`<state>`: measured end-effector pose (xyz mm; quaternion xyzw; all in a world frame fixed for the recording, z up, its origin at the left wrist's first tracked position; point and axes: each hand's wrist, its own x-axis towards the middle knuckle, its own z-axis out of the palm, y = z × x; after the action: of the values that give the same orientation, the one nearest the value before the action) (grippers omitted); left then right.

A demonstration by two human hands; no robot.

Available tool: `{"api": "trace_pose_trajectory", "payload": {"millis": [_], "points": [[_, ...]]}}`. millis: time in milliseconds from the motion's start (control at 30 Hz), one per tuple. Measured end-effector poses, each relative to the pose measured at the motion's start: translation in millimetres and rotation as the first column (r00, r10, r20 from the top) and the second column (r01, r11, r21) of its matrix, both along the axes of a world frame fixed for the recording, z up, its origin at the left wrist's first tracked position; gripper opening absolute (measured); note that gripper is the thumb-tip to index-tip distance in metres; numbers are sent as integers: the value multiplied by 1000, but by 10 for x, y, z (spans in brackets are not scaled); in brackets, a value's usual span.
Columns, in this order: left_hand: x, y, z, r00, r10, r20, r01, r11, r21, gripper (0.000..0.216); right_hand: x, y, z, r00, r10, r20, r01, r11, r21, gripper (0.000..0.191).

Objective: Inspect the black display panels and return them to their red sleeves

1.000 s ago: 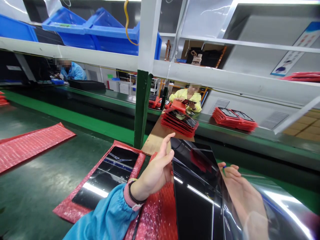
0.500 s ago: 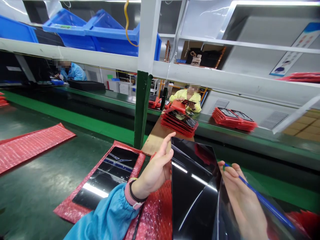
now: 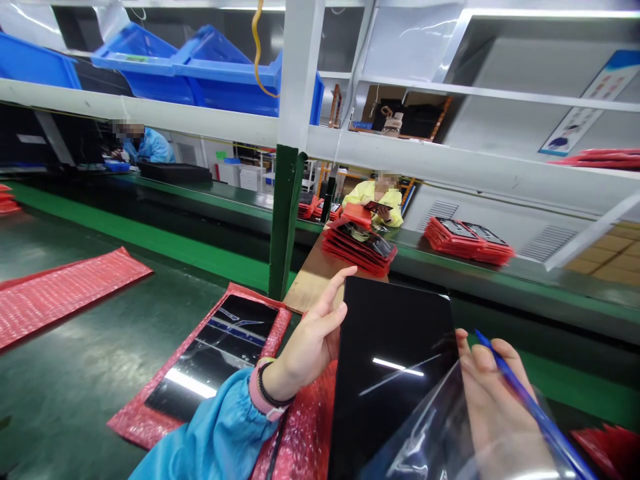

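Note:
My left hand (image 3: 313, 340) grips the left edge of a glossy black panel (image 3: 390, 353) held upright in front of me, fingers along its side. At the panel's right edge, my right hand (image 3: 493, 387) pinches a clear protective film (image 3: 440, 433) with a blue strip (image 3: 530, 407) on it; the film is partly lifted off the glass. A red bubble-wrap sleeve (image 3: 305, 433) lies under the panel.
Another black panel (image 3: 213, 353) rests on red bubble wrap to the left, and a flat red sleeve (image 3: 60, 290) lies further left. Stacks of red-wrapped panels (image 3: 357, 247) sit on the green conveyor (image 3: 500, 273). Two seated people work beyond it. Blue bins (image 3: 200, 60) stand on the shelf.
The panel has turned to face me more squarely. My right hand has drawn the film further off toward the lower right.

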<state>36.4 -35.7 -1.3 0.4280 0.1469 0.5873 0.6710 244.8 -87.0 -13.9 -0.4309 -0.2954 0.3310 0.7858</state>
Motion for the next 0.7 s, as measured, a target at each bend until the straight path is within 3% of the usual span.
{"api": "trace_pose_trajectory", "payload": {"millis": [300, 533, 633, 700], "points": [[4, 27, -31, 1000, 6, -13, -5, 998, 65, 41, -154, 0, 108, 990, 38, 132, -36, 999, -23, 40], [22, 27, -123, 998, -62, 24, 63, 997, -44, 38, -115, 62, -133, 987, 160, 36, -150, 970, -191, 49], [-110, 61, -253, 984, -116, -133, 96, 984, -149, 49, -83, 123, -278, 984, 171, -40, -176, 955, -239, 48], [-267, 93, -356, 952, -117, -282, 50, 971, -235, 56, -54, 180, -384, 983, 172, -65, -182, 953, -242, 44]]}}
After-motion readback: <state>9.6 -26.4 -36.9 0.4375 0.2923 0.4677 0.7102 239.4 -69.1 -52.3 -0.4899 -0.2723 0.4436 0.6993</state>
